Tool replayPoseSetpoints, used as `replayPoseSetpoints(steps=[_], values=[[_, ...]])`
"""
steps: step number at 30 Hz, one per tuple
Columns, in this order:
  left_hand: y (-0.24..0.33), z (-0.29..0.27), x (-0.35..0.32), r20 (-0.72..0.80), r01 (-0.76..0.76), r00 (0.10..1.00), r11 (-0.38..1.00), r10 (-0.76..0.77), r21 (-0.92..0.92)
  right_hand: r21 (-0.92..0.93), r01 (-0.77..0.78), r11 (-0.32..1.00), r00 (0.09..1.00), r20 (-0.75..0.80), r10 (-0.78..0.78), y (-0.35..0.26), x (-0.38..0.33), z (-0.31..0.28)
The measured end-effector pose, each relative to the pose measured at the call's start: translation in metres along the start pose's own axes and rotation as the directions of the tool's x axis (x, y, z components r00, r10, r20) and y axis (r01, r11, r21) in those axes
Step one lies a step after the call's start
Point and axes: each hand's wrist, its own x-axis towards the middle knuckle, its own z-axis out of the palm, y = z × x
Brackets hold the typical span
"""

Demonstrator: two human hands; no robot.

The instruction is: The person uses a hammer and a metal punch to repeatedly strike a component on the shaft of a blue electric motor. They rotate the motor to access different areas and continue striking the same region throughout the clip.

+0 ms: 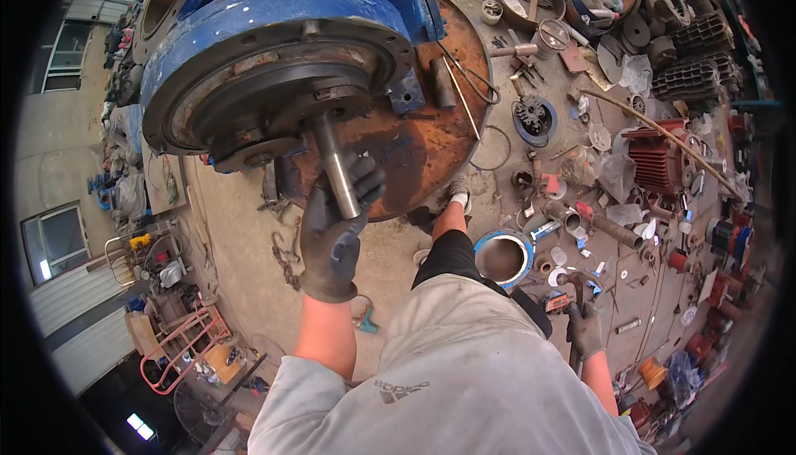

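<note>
My left hand (333, 227), in a dark grey glove, is wrapped around a steel shaft (335, 165) that sticks out of the middle of a large blue motor housing (274, 32). The housing rests on a rusty round plate (423, 140). Down at my right side, my right hand (584, 329), also gloved, grips the handle of a hammer (575, 282), its head pointing up near my hip. My leg and shoe (458, 195) reach toward the plate's edge.
A blue-rimmed ring flange (503, 257) lies on the concrete by my knee. Many loose parts, pipes, a black gear (531, 116) and red finned motor bodies (659, 156) cover the floor to the right. A red metal rack (178, 347) stands at lower left.
</note>
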Motion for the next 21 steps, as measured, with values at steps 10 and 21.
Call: replayPoseSetpoints(steps=[10, 21], values=[[0.033, 0.033, 0.027, -0.142, 0.031, 0.99, 0.985, -0.006, 0.171, 0.127, 0.014, 0.992, 0.999, -0.053, -0.007, 0.005, 0.001, 0.002], [0.01, 0.003, 0.032, -0.012, -0.049, 0.999, 0.992, 0.051, 0.117, 0.138, 0.034, 0.99, 0.987, -0.159, -0.012, 0.028, -0.018, 0.006]])
